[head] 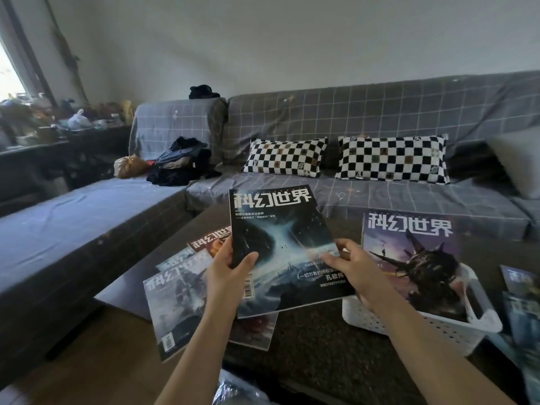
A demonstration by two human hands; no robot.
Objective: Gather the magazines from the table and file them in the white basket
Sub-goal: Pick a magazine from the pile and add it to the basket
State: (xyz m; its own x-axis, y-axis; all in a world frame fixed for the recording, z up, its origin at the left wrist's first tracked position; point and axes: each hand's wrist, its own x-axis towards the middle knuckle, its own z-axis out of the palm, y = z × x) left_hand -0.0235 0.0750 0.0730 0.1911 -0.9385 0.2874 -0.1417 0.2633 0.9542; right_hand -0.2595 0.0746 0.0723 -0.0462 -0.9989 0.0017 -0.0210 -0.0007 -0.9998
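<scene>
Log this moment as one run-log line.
left hand: grips dark magazine | right hand: holds same magazine | white basket: one magazine inside | table: more magazines lying around

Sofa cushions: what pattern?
Black-and-white checkerboard on both sofa cushions, clearest in the head view.
</scene>
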